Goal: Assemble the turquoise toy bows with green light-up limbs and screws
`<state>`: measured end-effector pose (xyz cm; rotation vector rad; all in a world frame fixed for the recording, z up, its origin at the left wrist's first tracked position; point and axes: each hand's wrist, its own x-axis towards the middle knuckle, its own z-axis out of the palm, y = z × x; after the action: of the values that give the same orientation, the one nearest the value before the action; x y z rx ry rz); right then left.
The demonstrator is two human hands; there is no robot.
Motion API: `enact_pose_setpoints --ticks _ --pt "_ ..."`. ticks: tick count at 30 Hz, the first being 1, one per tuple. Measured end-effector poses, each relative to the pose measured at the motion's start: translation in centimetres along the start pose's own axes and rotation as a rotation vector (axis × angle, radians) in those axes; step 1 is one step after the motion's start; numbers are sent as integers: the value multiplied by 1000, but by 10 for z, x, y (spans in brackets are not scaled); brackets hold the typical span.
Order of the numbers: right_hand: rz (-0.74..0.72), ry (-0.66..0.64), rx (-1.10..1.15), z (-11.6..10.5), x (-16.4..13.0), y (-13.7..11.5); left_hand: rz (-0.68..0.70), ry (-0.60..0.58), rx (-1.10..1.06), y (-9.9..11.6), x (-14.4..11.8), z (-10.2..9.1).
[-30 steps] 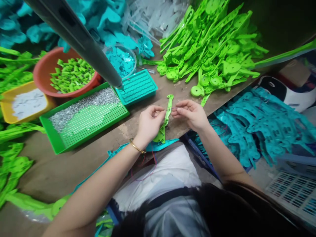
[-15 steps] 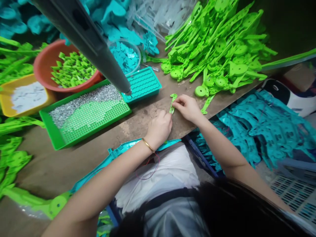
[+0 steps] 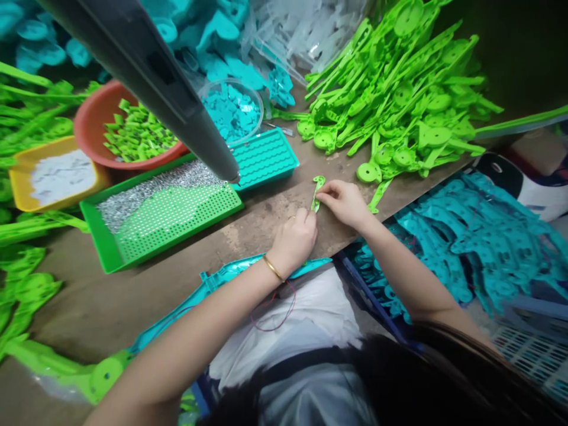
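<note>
Left hand [image 3: 295,239]: closed on the lower end of the green plastic strip [image 3: 316,192], knuckles up, resting near the table [image 3: 186,278] edge; a gold bangle [image 3: 272,268] sits at the wrist.
Right hand [image 3: 344,201]: fingertips pinched together on the strip's upper part, at about 2 o'clock from the left hand.
Green plastic strip: a thin flat moulded piece with a hooked top end, lying just above the table between the two hands, at roughly the middle of the view.
Handling, as a judgement: light, somewhat springy and smooth; likely to flex or slip if pinched at the tip alone, so a hold at both ends or on the flat sides suits it.
Green tray [image 3: 173,216]: at 9 o'clock of the hands, part filled with small silvery pieces.
Teal tray [image 3: 266,157]: at 11 o'clock, just beside the green tray.
Pile of green parts [image 3: 399,94]: at 1 o'clock, well apart from the hands.
Red bowl [image 3: 91,121]: at 10 o'clock, holding small green bits.
Dark tube [image 3: 146,77]: slants down toward the teal tray.
</note>
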<state>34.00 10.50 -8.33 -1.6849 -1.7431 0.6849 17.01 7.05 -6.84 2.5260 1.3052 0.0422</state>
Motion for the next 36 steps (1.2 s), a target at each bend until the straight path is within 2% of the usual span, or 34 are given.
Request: enact_pose_setpoints --ticks 6,12,16,20,22,25,28,30,33,36 --pt "-40 -72 -268 0 1 -11 46 -24 -4 -1 1 0" --pt "-139 -173 -551 -1 -25 -22 26 -14 -8 -1 2 0" --pt "-169 -194 -463 -5 -40 -12 18 9 4 -1 3 3" --pt "-107 -44 -355 1 -44 -8 -2 13 -33 -4 2 1" --pt "-79 -40 -388 5 -45 -10 5 15 -131 -8 1 -4" --pt "-47 -41 -373 8 -48 -18 -35 9 -434 -19 -3 -13" --pt "-18 -19 -251 10 -51 -23 -171 -20 -763 -30 -6 -16" --pt "-19 -13 -206 14 -51 -25 -267 -11 -908 -34 -7 -14" --pt "-44 20 -208 21 -52 -23 -357 45 -994 -35 -8 -10" --pt "-73 49 -223 25 -53 -19 -300 111 -976 -31 -6 -8"
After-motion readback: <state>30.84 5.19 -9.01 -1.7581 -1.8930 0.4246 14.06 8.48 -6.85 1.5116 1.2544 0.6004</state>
